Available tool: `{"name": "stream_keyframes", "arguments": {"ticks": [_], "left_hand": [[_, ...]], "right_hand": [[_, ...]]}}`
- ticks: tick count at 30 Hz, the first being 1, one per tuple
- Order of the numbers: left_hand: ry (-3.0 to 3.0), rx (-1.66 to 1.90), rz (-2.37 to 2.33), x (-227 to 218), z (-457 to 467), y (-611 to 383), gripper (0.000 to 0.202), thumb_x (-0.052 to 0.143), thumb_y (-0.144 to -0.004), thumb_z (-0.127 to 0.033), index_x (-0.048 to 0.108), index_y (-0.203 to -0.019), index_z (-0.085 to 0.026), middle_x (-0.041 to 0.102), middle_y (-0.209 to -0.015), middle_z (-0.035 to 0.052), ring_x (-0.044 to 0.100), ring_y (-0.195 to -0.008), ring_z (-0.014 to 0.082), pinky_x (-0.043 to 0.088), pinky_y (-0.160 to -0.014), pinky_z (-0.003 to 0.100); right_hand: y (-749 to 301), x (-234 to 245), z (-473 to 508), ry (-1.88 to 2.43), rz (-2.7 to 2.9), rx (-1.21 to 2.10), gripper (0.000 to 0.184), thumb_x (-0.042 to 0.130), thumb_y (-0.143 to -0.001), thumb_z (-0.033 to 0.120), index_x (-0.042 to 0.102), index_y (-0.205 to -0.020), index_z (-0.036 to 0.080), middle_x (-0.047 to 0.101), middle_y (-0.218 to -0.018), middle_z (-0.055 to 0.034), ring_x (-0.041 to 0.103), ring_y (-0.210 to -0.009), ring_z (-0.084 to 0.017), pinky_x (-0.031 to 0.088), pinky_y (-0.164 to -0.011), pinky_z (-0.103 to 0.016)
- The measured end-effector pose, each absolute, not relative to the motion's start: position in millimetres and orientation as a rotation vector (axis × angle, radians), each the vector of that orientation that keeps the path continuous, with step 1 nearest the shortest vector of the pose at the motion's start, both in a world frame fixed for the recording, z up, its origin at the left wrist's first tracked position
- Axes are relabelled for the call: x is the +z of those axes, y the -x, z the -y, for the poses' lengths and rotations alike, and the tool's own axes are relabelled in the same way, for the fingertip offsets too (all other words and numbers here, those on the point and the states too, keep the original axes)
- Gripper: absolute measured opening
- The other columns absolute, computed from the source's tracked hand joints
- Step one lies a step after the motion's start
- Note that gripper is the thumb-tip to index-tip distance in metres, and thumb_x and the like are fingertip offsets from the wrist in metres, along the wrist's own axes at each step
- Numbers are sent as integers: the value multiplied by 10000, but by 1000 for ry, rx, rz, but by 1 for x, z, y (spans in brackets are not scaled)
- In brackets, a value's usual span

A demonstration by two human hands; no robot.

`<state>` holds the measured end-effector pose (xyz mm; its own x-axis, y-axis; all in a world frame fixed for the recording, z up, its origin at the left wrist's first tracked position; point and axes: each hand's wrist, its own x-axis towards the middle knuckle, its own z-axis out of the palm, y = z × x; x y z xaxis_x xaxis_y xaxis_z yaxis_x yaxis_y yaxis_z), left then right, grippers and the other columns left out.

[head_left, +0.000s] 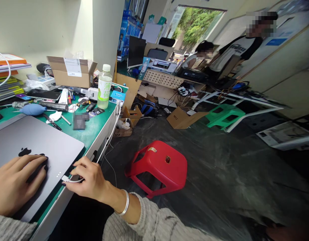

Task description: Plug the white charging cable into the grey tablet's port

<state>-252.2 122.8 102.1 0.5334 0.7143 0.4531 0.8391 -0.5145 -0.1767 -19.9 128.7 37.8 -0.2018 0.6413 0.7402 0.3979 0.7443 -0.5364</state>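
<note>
A grey tablet (36, 144) with a logo lies back side up on the green bench mat (94, 129). My left hand (15, 182) rests flat on it, fingers stretched out. My right hand (87, 177) pinches the plug of a white cable (111, 130) against the tablet's near edge. The cable runs up along the bench side towards a white charger.
A green drink bottle (104, 87), an open cardboard box (71, 72), a blue air blower (34, 109), tools and stacked books crowd the bench. A red stool (159, 165) stands on the floor beside me. Two people are at a far desk.
</note>
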Motion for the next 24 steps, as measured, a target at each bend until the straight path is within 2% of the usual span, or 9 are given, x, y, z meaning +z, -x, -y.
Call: {"name": "stream_keyframes", "arguments": {"ticks": [14, 24], "left_hand": [[2399, -443, 1362, 105, -118, 248, 340, 421, -890, -393, 545, -1136, -195, 582, -1084, 87, 561, -898, 255, 428, -833, 414], [2396, -446, 1309, 102, -121, 252, 337, 438, -880, -400, 542, -1136, -206, 588, -1075, 78, 571, -871, 248, 438, -800, 408]], "right_hand": [[20, 38, -129, 808, 1810, 271, 316, 662, -729, 487, 657, -731, 171, 628, -843, -39, 610, -677, -79, 501, -570, -173], [21, 39, -128, 801, 1796, 254, 309, 668, -723, 481, 655, -722, 173, 631, -837, -37, 614, -670, -76, 496, -556, -169]]}}
